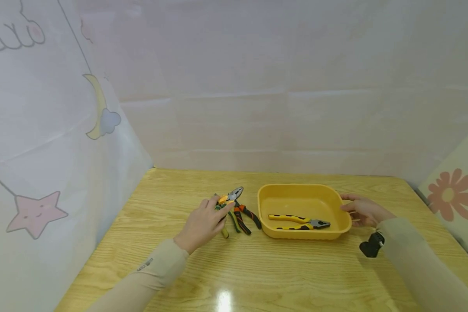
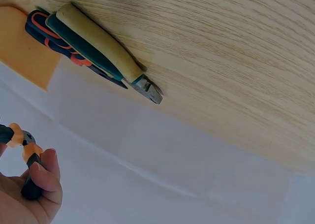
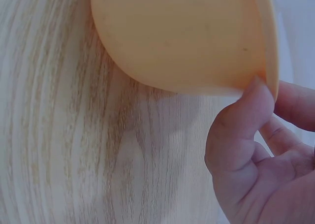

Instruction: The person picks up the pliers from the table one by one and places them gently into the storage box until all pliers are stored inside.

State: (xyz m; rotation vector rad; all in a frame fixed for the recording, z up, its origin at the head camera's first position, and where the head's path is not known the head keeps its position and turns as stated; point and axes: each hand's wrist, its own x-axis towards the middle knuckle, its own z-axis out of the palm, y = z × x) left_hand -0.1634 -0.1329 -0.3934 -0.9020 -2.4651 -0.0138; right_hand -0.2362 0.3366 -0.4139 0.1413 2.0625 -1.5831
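In the head view my left hand [image 1: 204, 221] grips combination pliers [image 1: 235, 195] with orange and black handles, raised off the table in the left wrist view. Below it on the table lie pliers with green and tan handles [image 2: 101, 44] and pliers with black and orange-red handles [image 1: 250, 216], close together. My right hand [image 1: 362, 210] pinches the right end of a yellow plastic basin [image 1: 265, 190], its thumb against the rim in the right wrist view. Inside the basin lie pliers with yellow and black handles [image 1: 296, 219], jaws toward the right.
Everything stands on a wood-grain table [image 1: 218, 277]. Behind it hangs a pale sheet [image 1: 226, 130], with a printed side sheet at the left. A small black device [image 1: 372, 245] is at the right wrist.
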